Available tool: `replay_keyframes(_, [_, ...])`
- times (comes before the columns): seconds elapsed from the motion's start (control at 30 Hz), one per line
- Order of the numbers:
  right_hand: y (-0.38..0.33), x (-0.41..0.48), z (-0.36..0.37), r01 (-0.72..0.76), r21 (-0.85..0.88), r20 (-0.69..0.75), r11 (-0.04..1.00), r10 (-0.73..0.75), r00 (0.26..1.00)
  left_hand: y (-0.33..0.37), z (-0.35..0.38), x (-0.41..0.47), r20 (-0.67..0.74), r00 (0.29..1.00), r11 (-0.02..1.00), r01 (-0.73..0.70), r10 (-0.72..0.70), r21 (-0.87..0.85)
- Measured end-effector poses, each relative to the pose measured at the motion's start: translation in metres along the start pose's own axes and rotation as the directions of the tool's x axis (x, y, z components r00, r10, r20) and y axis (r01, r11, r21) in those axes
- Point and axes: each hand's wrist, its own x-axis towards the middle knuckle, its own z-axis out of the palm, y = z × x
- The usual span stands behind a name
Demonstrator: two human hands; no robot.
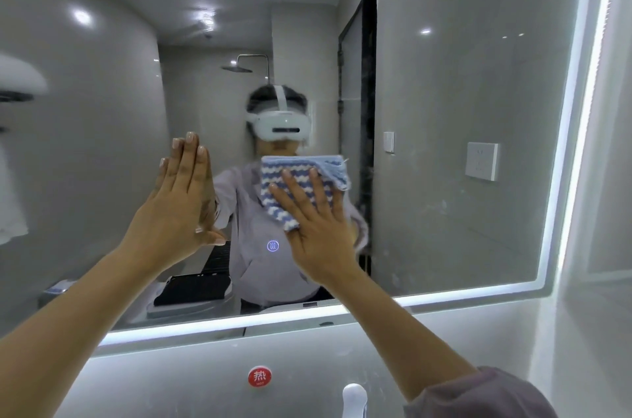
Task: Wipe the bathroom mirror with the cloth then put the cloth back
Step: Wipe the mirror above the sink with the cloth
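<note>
In the head view, the cloth (297, 167) is only pinned to the mirror (444, 102) under the right grip (318, 229), not grasped, so I judge it could slide out and drop if the pressure eases (the lit touch button (272, 245) just beside the thumb could also get brushed). That grip is released and flat, fingers spread upward over the cloth. The left grip (178, 198), off to its side, is likewise released and holds nothing, straight fingers meeting the glass, where they may leave smudges.
</note>
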Motion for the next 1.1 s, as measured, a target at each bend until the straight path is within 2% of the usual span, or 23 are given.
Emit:
replay_keyframes(0.13, [0.056,-0.019,-0.007,-0.14,-0.08,-0.105,0.987,0.131,0.986,-0.001,0.003,0.001,-0.001,1.0,1.0,0.003,-0.003,0.014])
replay_keyframes(0.3, [0.104,-0.052,-0.017,-0.318,-0.13,-0.137,0.939,0.301,0.944,-0.003,0.003,0.001,-0.016,1.0,1.0,-0.008,0.008,0.023])
replay_keyframes(0.53, [0.069,-0.053,-0.013,-0.483,0.024,-0.202,0.876,0.477,0.855,0.0,0.003,0.001,-0.056,0.998,1.0,-0.015,0.016,0.007])
replay_keyframes(0.67, [0.034,-0.074,0.003,-0.516,0.073,-0.141,0.853,0.521,0.842,0.001,0.003,0.001,-0.04,0.999,1.0,-0.015,0.015,-0.002])
replay_keyframes(0.77, [-0.002,-0.104,0.02,-0.502,0.074,-0.011,0.862,0.504,0.864,0.003,0.002,0.0,-0.039,0.999,1.0,-0.013,0.013,0.005])
replay_keyframes(0.87, [-0.041,-0.135,0.034,-0.42,0.077,0.108,0.904,0.411,0.905,0.004,0.001,0.0,-0.048,0.999,1.0,-0.004,0.004,0.004])
replay_keyframes(0.97, [-0.062,-0.151,0.036,-0.362,0.12,0.157,0.924,0.343,0.926,0.004,0.0,0.001,-0.045,0.999,1.0,-0.005,0.005,0.001])
replay_keyframes(1.1, [-0.046,-0.153,0.029,-0.303,0.121,0.193,0.945,0.277,0.941,0.005,0.0,0.001,-0.047,0.999,1.0,-0.005,0.005,0.0])
